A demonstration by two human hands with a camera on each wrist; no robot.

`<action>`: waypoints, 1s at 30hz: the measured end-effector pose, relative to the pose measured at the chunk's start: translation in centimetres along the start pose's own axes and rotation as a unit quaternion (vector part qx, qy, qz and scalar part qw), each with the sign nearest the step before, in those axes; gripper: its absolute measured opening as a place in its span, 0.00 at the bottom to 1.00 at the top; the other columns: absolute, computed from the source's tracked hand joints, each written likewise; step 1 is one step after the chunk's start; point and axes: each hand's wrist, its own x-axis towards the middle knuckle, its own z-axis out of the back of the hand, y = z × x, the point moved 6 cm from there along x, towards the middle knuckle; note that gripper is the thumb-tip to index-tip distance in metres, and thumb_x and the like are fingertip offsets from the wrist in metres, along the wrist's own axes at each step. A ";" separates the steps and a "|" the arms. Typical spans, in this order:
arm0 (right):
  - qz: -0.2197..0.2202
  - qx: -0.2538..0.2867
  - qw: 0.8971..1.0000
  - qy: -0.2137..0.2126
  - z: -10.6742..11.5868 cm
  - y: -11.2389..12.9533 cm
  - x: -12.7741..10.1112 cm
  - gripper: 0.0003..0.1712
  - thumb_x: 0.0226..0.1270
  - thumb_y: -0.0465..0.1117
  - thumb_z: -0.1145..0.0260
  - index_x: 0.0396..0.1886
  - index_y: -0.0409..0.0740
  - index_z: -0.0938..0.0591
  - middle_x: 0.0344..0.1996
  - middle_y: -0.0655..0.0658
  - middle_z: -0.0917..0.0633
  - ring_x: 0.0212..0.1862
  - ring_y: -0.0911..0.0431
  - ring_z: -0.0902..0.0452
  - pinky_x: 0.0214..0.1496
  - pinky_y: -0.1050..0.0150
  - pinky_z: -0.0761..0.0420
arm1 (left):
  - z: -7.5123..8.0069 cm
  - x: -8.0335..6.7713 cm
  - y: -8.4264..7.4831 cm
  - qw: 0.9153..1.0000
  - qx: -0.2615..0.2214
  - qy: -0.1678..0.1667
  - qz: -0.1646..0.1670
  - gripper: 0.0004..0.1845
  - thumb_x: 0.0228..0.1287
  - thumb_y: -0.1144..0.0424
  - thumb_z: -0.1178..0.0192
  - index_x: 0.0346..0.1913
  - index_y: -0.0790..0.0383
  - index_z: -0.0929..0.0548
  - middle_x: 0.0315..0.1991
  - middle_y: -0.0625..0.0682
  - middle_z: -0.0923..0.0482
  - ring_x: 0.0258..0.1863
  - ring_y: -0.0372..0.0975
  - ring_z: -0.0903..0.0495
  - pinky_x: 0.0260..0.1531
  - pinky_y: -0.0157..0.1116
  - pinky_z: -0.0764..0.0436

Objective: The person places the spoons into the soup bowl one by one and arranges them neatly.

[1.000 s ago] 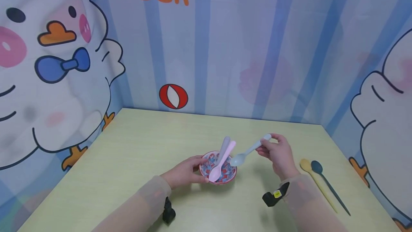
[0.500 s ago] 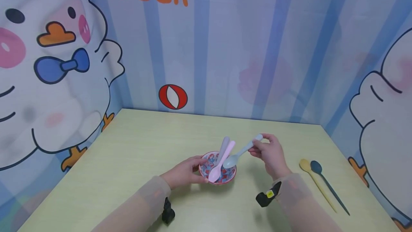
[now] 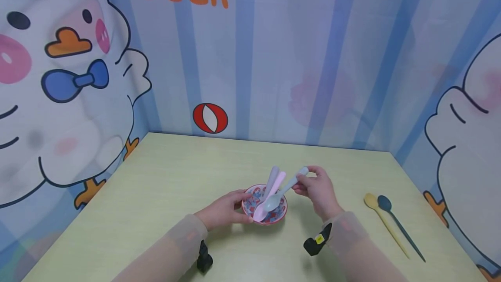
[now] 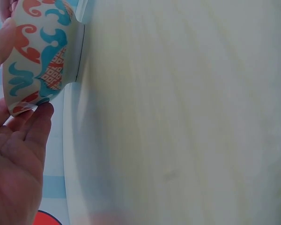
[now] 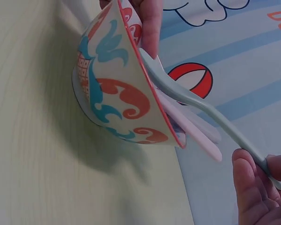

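Note:
A patterned bowl (image 3: 279, 214) with a red rim stands near the middle of the table. My left hand (image 3: 225, 209) grips its left side, thumb and fingers at the rim; the left wrist view shows the bowl (image 4: 42, 56) between them. A pink spoon (image 3: 277, 182) and a greyish-purple spoon (image 3: 272, 177) lean in the bowl, handles up over the far rim. With my right hand (image 3: 318, 190) I pinch the handle end of a pale blue-green spoon (image 3: 289, 184). Its head is over the bowl, overlapping the pink spoon's head. In the right wrist view the spoon (image 5: 210, 110) crosses the rim.
To the right lie a yellow spoon (image 3: 385, 221) and a dark teal spoon (image 3: 401, 227), side by side on the light wooden table (image 3: 188, 164). A blue striped curtain (image 3: 266, 55) with duck prints hangs behind the table and along its sides.
My right hand has moved left and slightly down, bringing the pale blue-green spoon's head from the bowl's right rim to over its inside. The left hand and the bowl have stayed put.

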 end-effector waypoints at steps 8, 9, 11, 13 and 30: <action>-0.006 -0.011 1.000 0.012 -1.1 -1.0 0.0 0.23 0.70 0.35 0.39 0.60 0.37 0.36 0.33 0.38 0.16 0.30 0.54 0.17 0.37 0.65 0.16 | -0.1 0.1 0.1 1.000 -0.005 0.000 -0.001 0.42 0.55 0.54 0.29 0.71 0.62 0.35 0.72 0.56 0.42 0.67 0.50 0.36 0.64 0.46 0.33; -0.005 -0.010 1.000 0.013 -1.2 -1.1 0.0 0.23 0.70 0.34 0.39 0.60 0.37 0.36 0.33 0.38 0.16 0.30 0.54 0.17 0.37 0.65 0.15 | -0.1 0.1 0.1 1.000 -0.005 0.000 -0.002 0.42 0.55 0.54 0.29 0.71 0.62 0.35 0.72 0.57 0.42 0.67 0.50 0.36 0.64 0.46 0.33; -0.002 -0.008 1.000 0.012 -1.4 -1.3 0.0 0.23 0.70 0.34 0.39 0.60 0.36 0.35 0.32 0.39 0.16 0.29 0.55 0.17 0.36 0.65 0.15 | 0.0 0.0 0.1 1.000 -0.005 0.001 -0.003 0.42 0.56 0.54 0.29 0.71 0.62 0.35 0.72 0.57 0.42 0.67 0.50 0.36 0.64 0.45 0.33; -0.002 -0.009 1.000 0.012 -1.6 -1.5 0.0 0.23 0.69 0.33 0.40 0.60 0.36 0.35 0.32 0.39 0.16 0.29 0.55 0.17 0.35 0.65 0.15 | 0.0 0.0 0.1 1.000 -0.006 0.001 -0.003 0.42 0.56 0.54 0.29 0.71 0.61 0.35 0.72 0.56 0.42 0.67 0.50 0.36 0.65 0.45 0.33; -0.017 -0.061 0.998 0.000 -2.2 -2.3 -0.2 0.23 0.68 0.36 0.37 0.59 0.38 0.32 0.36 0.39 0.16 0.31 0.55 0.18 0.38 0.64 0.16 | 0.0 0.0 0.2 1.000 -0.001 0.000 -0.008 0.42 0.55 0.54 0.29 0.71 0.61 0.35 0.71 0.57 0.42 0.67 0.50 0.36 0.65 0.45 0.33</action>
